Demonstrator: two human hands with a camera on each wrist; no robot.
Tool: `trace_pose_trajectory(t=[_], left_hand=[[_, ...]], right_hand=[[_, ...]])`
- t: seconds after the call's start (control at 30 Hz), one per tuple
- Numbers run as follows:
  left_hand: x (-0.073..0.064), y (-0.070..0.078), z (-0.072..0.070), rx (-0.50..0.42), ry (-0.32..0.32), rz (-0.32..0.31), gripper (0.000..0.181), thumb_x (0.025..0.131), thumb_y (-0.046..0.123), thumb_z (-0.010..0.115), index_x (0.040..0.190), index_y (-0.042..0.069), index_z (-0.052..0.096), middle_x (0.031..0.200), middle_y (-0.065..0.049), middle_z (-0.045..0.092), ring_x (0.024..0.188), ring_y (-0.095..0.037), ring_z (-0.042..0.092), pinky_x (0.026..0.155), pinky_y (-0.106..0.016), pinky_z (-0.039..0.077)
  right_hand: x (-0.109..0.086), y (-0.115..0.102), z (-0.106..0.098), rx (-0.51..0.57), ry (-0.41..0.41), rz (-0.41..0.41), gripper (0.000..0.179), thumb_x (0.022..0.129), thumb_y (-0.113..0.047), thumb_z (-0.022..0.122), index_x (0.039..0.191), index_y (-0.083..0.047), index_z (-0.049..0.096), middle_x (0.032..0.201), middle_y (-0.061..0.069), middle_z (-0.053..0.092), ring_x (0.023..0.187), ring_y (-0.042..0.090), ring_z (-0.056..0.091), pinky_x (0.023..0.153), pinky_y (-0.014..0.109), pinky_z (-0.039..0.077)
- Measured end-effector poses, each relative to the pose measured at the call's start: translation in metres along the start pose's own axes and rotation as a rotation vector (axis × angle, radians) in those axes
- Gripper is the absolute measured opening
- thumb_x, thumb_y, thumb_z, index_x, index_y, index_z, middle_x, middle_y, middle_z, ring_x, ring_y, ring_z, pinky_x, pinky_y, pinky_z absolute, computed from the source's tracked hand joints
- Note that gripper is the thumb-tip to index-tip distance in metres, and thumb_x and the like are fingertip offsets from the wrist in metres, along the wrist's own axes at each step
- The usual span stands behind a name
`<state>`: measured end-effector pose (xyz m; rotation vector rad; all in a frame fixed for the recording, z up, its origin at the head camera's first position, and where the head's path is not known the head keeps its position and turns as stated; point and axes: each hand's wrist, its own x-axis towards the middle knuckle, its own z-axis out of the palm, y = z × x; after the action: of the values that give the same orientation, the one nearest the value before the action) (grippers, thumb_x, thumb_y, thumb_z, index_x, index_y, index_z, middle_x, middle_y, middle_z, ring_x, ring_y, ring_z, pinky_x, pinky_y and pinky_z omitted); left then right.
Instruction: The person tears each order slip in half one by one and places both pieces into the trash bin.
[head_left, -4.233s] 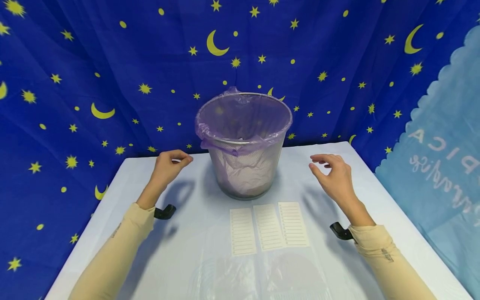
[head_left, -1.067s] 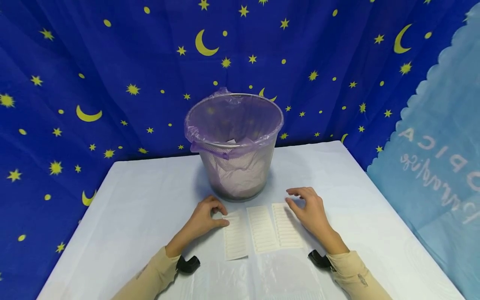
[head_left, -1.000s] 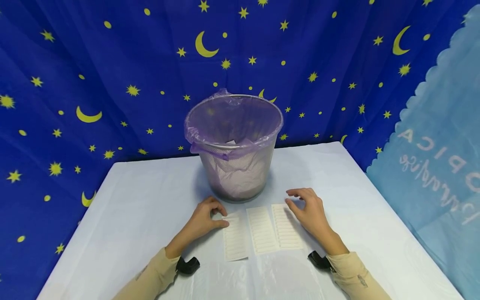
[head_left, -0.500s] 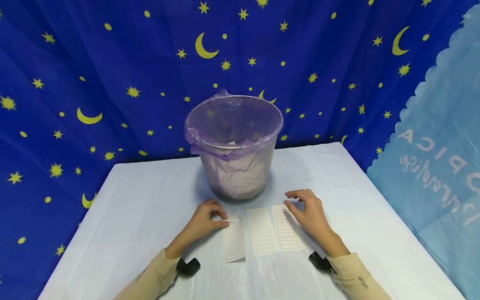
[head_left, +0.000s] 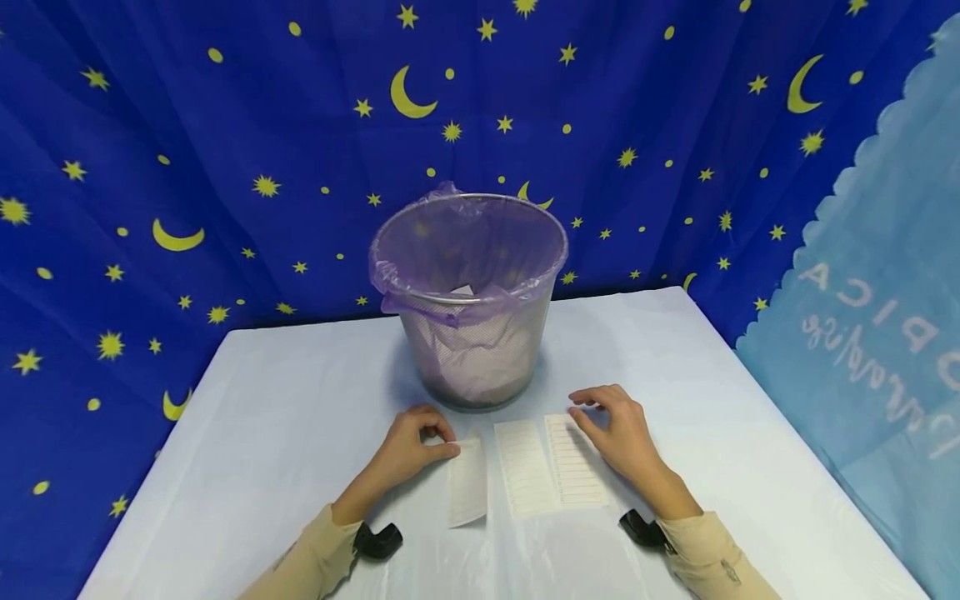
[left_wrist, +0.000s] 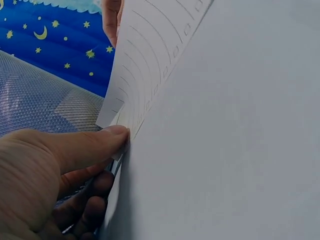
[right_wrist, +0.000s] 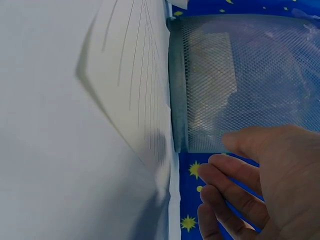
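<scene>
My left hand (head_left: 411, 446) pinches the top left corner of the leftmost lined paper sheet (head_left: 468, 485) between thumb and fingers. In the left wrist view the thumb (left_wrist: 95, 145) presses on that corner, and the lined paper with small checkboxes (left_wrist: 150, 50) rises off the tabletop. To its right lie two more lined sheets, the middle one (head_left: 523, 471) and the right one (head_left: 576, 467). My right hand (head_left: 621, 429) hovers at the top edge of the right sheet, fingers loosely bent, holding nothing; the right wrist view shows a gap between thumb and fingers.
A mesh wastebasket (head_left: 480, 358) with a purple bag liner (head_left: 450, 308) stands behind the sheets; something white shows inside it. A white cloth (head_left: 300, 392) covers the table. A blue star-and-moon curtain (head_left: 285, 125) hangs behind, and a light-blue cloth (head_left: 885, 292) at right.
Both hands have come down and inward from beside the wastebasket to the sheets. My left hand has taken the leftmost sheet's corner, and that sheet has begun to lift and tilt.
</scene>
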<state>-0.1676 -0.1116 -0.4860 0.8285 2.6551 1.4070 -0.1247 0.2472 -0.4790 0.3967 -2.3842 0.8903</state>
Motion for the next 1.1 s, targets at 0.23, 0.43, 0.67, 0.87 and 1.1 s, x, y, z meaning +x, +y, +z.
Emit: trace_pose_trajectory(t=[0.23, 0.43, 0.67, 0.87, 1.1], left_hand=[[0.004, 0.004, -0.004, -0.060, 0.002, -0.033, 0.017, 0.079, 0.013, 0.093, 0.081, 0.016, 0.076, 0.086, 0.001, 0.070, 0.084, -0.016, 0.061, 0.079, -0.026, 0.051], [0.001, 0.006, -0.001, -0.142, -0.004, -0.064, 0.015, 0.082, 0.013, 0.090, 0.085, 0.012, 0.076, 0.088, -0.004, 0.069, 0.082, -0.014, 0.062, 0.078, -0.026, 0.053], [-0.002, 0.018, 0.004, -0.175, -0.002, -0.075, 0.014, 0.085, 0.010, 0.087, 0.089, 0.009, 0.074, 0.089, -0.002, 0.070, 0.082, -0.010, 0.063, 0.080, -0.026, 0.054], [-0.004, 0.033, 0.015, -0.152, 0.005, -0.068, 0.014, 0.087, 0.013, 0.086, 0.088, 0.011, 0.072, 0.086, 0.001, 0.068, 0.078, -0.010, 0.062, 0.073, -0.024, 0.053], [-0.008, 0.045, 0.030, -0.132, 0.066, -0.060, 0.014, 0.087, 0.008, 0.083, 0.086, 0.012, 0.071, 0.083, 0.000, 0.067, 0.074, -0.009, 0.061, 0.069, -0.024, 0.054]], right_hand=[[0.006, -0.005, -0.002, 0.010, -0.016, -0.005, 0.018, 0.087, -0.006, 0.085, 0.104, -0.009, 0.080, 0.098, 0.002, 0.078, 0.092, 0.020, 0.069, 0.075, 0.044, 0.059], [0.001, -0.015, -0.002, 0.035, -0.045, 0.000, 0.016, 0.088, -0.009, 0.085, 0.104, -0.011, 0.081, 0.098, -0.001, 0.078, 0.091, 0.017, 0.068, 0.075, 0.040, 0.058], [-0.007, -0.032, 0.005, 0.135, -0.121, -0.035, 0.013, 0.090, -0.014, 0.084, 0.103, -0.013, 0.081, 0.098, -0.008, 0.076, 0.090, 0.015, 0.069, 0.076, 0.038, 0.060], [-0.011, -0.049, 0.012, 0.201, -0.178, -0.031, 0.010, 0.093, -0.016, 0.082, 0.103, -0.016, 0.081, 0.098, -0.012, 0.075, 0.090, 0.008, 0.069, 0.078, 0.035, 0.061], [-0.016, -0.066, 0.020, 0.235, -0.222, -0.032, 0.005, 0.094, -0.027, 0.081, 0.099, -0.024, 0.082, 0.091, -0.018, 0.073, 0.083, 0.006, 0.068, 0.073, 0.031, 0.059]])
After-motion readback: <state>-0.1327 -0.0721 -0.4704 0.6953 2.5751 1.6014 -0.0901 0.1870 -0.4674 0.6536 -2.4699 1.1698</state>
